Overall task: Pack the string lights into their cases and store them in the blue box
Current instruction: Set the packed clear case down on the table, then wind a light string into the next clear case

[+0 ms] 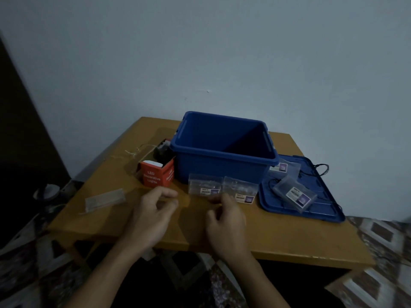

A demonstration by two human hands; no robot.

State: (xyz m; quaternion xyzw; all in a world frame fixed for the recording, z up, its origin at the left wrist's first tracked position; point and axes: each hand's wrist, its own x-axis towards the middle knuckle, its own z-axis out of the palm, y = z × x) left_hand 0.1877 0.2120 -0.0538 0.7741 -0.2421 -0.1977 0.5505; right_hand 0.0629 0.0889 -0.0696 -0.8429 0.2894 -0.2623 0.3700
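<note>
In front of the blue box (222,165) | my left hand (153,215), right hand (225,221) half-curled, grip unclear | I'd coil string lights (321,168) tight before loading the clear case (205,185).

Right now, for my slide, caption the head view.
Left hand and right hand by clear cases before the open blue box.

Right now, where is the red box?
In the head view, the red box stands on the table, left of the blue box, beyond the left hand.
</note>
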